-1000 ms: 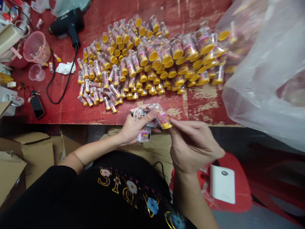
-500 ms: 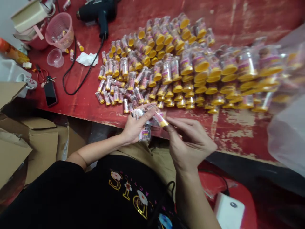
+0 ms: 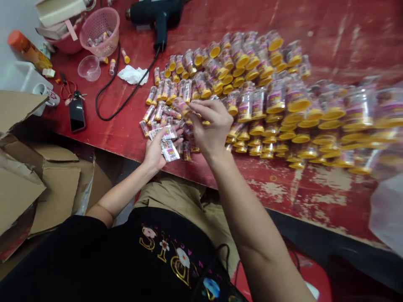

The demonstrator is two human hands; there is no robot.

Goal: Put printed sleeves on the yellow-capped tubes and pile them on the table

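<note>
My left hand (image 3: 154, 152) is palm up, holding several flat printed clear-plastic sleeves (image 3: 170, 151) between thumb and fingers; some fingertips stick out past them. Over the near left part of the pile, my right hand (image 3: 211, 125) pinches a small clear tube (image 3: 181, 105) with a yellow cap and pink label, its outline smeared by motion. Beneath and around it lie many similar yellow-capped tubes (image 3: 248, 107), stacked on their sides and on end across the red table (image 3: 201, 170). The right hand hides part of the pile.
A black heat gun (image 3: 160, 21) lies at the back, its cord looping left. Around it are a pink basket (image 3: 100, 31) with tubes, a clear cup (image 3: 89, 68), crumpled tissue (image 3: 132, 75), a phone (image 3: 77, 114) and a mug (image 3: 46, 94). Cardboard boxes (image 3: 59, 188) stand at left below the table edge.
My right hand has moved away from the left hand, forward over the pile, with the tube. My left hand has opened out somewhat, showing the sleeves. The view has shifted slightly.
</note>
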